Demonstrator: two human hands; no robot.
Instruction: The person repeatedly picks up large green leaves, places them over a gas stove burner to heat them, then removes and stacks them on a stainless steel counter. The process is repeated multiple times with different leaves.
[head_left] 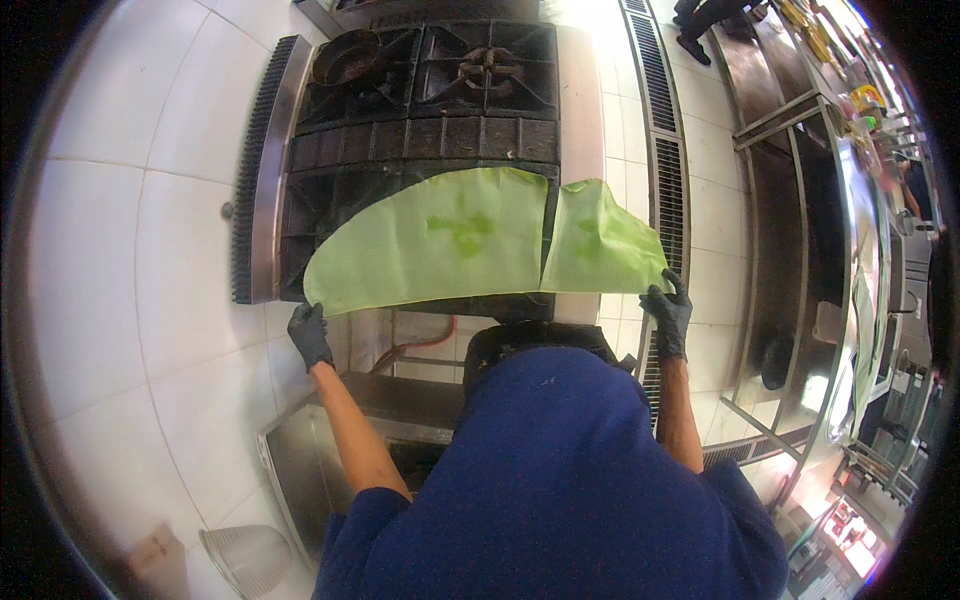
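A light green cloth (410, 245) with darker green patches is stretched wide between my two hands, above a black gas stove (345, 150). My left hand (310, 335), in a black glove, pinches its near left corner. In another black glove, my right hand (672, 318) grips the near right corner. The cloth's near edge runs almost straight between the hands, while the far edge bulges outward over the burner grates. A fold or step crosses it right of the middle. Part of the stove is hidden beneath it.
A dark pan (348, 60) sits on the far left burner. White tiled wall (120, 230) rises at left, with a ribbed lamp (248, 558) low down. Right of the stove run a floor drain grate (668, 180) and steel shelving (775, 210). Another person's legs (705, 25) show at the top right.
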